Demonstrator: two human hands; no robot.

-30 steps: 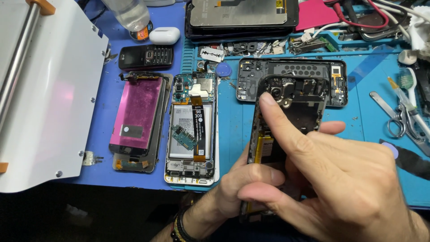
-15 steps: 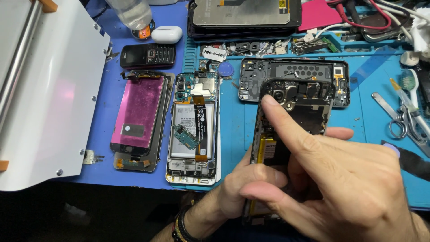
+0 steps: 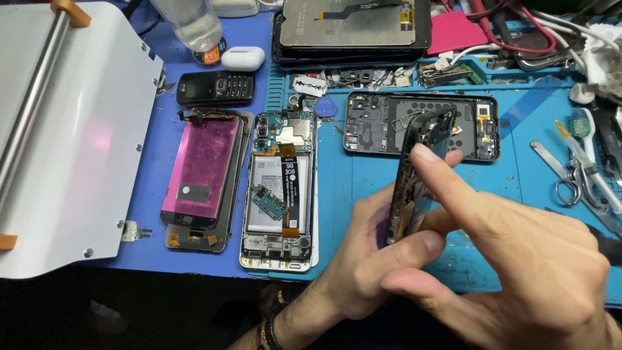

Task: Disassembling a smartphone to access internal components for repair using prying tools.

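2 hands, left (image 3: 363,259) and right (image 3: 518,259), both clasping tilted black phone frame (image 3: 418,168).

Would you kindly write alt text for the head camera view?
Two bare hands, left hand and right hand, hold a dark phone frame tilted on edge above a blue work mat. An opened phone and a pink-backed screen lie to the left.
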